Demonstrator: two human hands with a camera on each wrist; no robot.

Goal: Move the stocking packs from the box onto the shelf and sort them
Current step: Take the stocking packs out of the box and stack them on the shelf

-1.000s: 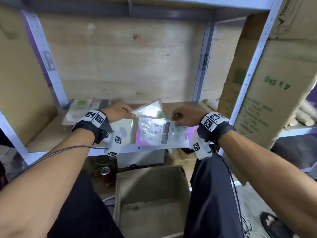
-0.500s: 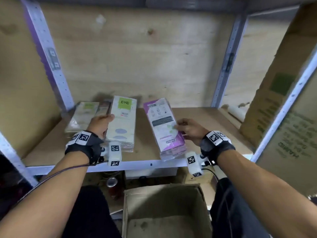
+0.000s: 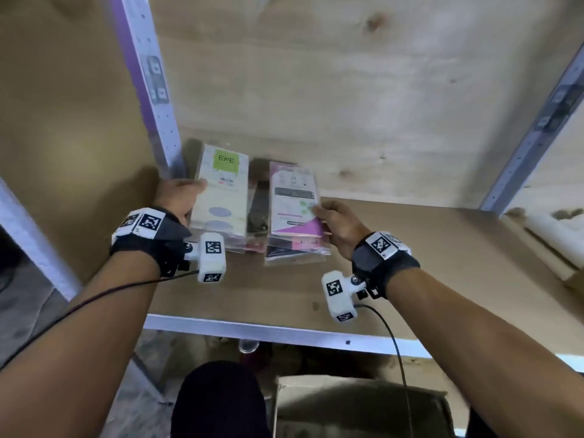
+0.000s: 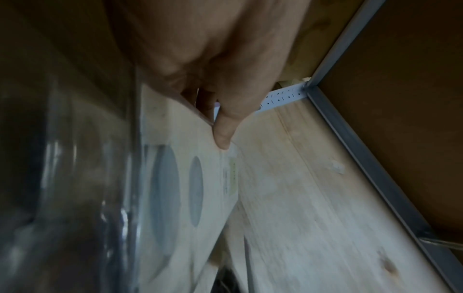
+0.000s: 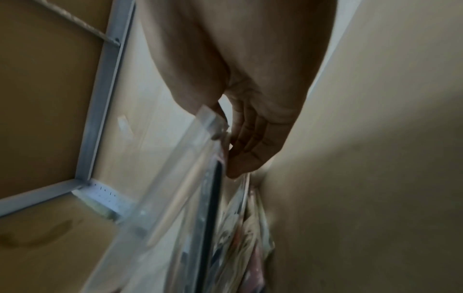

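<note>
A cream stocking pack [image 3: 221,200] with a green label tops a small stack at the shelf's back left. My left hand [image 3: 185,194] grips its left edge, and the left wrist view shows my left hand [image 4: 221,136] with the thumb on the cream pack [image 4: 175,188]. Beside it lies a purple-and-white pack [image 3: 292,200] on a second stack. My right hand [image 3: 322,213] holds that stack's right edge. In the right wrist view my right hand [image 5: 238,158] curls its fingers against the clear-wrapped packs [image 5: 190,178]. A dark pack [image 3: 259,210] shows between the two stacks.
The wooden shelf board [image 3: 442,273] stretches right of the stacks, with a metal front rail [image 3: 284,335]. A perforated upright [image 3: 148,83] stands just left of the cream stack. The cardboard box [image 3: 357,409] sits on the floor below. Pale objects [image 3: 556,229] lie at far right.
Both hands have slid their stacks back and left on the shelf and brought them close together. The cream stack now sits against the upright.
</note>
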